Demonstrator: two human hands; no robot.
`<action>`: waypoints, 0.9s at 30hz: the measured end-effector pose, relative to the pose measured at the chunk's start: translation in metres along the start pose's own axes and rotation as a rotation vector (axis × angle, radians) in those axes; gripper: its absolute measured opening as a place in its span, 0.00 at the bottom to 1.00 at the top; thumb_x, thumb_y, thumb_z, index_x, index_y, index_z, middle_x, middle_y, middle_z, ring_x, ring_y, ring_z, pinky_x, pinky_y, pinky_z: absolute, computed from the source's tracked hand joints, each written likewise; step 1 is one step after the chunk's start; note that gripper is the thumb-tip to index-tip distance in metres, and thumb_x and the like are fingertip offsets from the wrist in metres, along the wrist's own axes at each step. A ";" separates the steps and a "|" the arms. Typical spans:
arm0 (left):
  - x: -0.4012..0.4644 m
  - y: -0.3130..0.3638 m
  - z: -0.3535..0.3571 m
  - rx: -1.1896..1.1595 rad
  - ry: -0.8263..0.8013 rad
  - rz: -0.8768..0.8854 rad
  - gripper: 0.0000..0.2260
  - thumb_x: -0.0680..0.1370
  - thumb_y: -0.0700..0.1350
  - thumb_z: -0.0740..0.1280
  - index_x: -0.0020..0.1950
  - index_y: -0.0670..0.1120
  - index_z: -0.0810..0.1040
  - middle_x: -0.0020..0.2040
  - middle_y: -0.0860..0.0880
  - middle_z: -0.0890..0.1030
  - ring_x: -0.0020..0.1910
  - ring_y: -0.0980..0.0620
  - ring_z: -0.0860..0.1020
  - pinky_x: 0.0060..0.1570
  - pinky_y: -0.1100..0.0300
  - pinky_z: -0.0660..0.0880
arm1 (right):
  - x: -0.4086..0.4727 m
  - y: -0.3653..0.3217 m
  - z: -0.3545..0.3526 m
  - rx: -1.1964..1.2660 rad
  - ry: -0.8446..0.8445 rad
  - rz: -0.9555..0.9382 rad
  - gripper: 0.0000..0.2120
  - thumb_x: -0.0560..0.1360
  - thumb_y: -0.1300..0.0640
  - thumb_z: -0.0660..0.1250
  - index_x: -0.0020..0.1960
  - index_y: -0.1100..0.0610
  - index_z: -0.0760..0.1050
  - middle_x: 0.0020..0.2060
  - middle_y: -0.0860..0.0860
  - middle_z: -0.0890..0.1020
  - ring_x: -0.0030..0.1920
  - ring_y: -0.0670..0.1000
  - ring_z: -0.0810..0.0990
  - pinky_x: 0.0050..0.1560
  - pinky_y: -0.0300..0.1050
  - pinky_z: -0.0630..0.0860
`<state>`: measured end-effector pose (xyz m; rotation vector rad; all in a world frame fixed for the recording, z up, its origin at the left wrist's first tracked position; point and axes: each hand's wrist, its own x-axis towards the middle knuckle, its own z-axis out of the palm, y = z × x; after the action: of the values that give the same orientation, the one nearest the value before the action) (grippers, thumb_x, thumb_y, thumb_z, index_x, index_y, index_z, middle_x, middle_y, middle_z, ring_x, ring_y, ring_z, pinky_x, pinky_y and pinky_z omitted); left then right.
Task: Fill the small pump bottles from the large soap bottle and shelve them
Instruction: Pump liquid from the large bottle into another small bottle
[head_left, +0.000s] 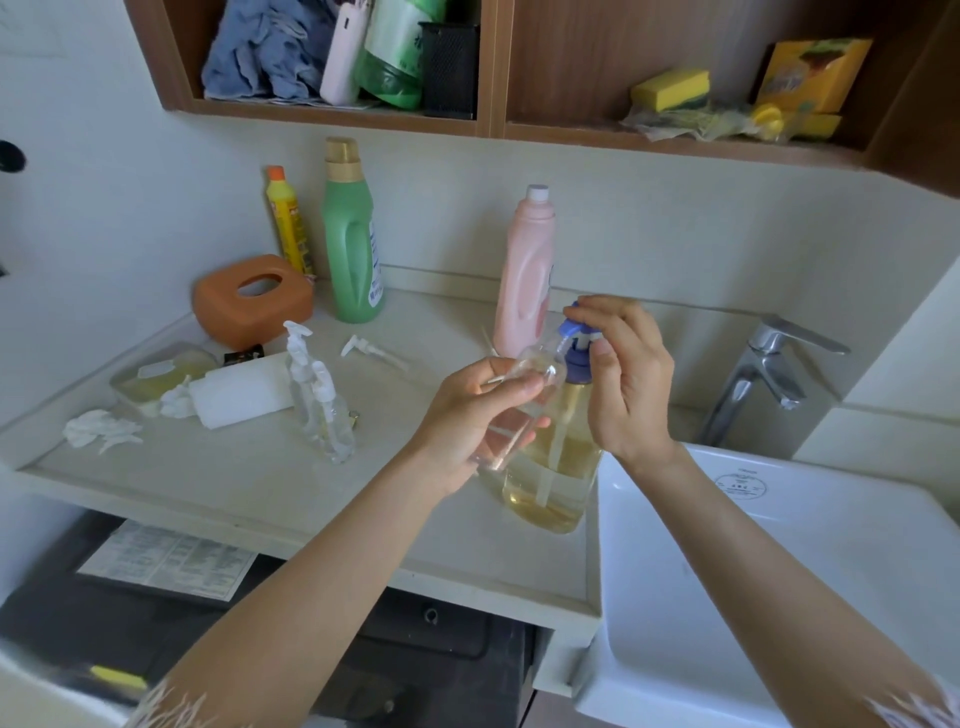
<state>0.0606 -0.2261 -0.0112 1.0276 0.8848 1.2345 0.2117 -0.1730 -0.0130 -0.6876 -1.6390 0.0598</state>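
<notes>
The large soap bottle (558, 483), clear with amber liquid and a blue pump head (571, 330), stands on the counter beside the sink. My right hand (626, 374) presses on its pump head with fingers and thumb. My left hand (470, 418) grips a small clear bottle (535, 371), uncapped and tilted, its mouth under the blue nozzle. Two small clear pump bottles (319, 400) with white pumps stand to the left on the counter. A loose white pump (371, 351) lies behind them.
A pink bottle (524, 273), a green bottle (353, 234), a yellow bottle (288, 221) and an orange tissue box (252, 299) stand at the back. White sink (779, 571) and tap (769, 374) at right. Wooden shelves (488, 122) above hold cloths, bottles and sponges.
</notes>
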 end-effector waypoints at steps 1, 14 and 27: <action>0.000 -0.001 -0.001 -0.018 -0.015 -0.010 0.07 0.68 0.47 0.71 0.43 0.48 0.84 0.42 0.47 0.84 0.35 0.48 0.82 0.33 0.61 0.77 | -0.002 0.001 0.000 0.004 -0.002 -0.015 0.21 0.80 0.55 0.52 0.53 0.67 0.79 0.53 0.59 0.79 0.56 0.60 0.77 0.57 0.56 0.74; 0.011 -0.018 -0.008 -0.095 -0.017 -0.095 0.10 0.70 0.51 0.68 0.43 0.48 0.86 0.40 0.48 0.82 0.29 0.49 0.79 0.26 0.62 0.71 | -0.015 0.007 0.016 -0.018 0.081 0.017 0.17 0.73 0.61 0.54 0.46 0.64 0.81 0.48 0.49 0.76 0.51 0.56 0.76 0.55 0.40 0.71; 0.004 -0.004 -0.011 -0.108 -0.072 -0.076 0.10 0.69 0.51 0.70 0.45 0.48 0.85 0.44 0.48 0.82 0.34 0.51 0.82 0.31 0.64 0.75 | -0.002 -0.002 -0.004 -0.093 -0.069 -0.016 0.19 0.78 0.56 0.55 0.55 0.65 0.79 0.55 0.58 0.79 0.57 0.57 0.76 0.61 0.38 0.67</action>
<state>0.0523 -0.2205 -0.0186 0.9384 0.7860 1.1614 0.2146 -0.1767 -0.0127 -0.7504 -1.7218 -0.0046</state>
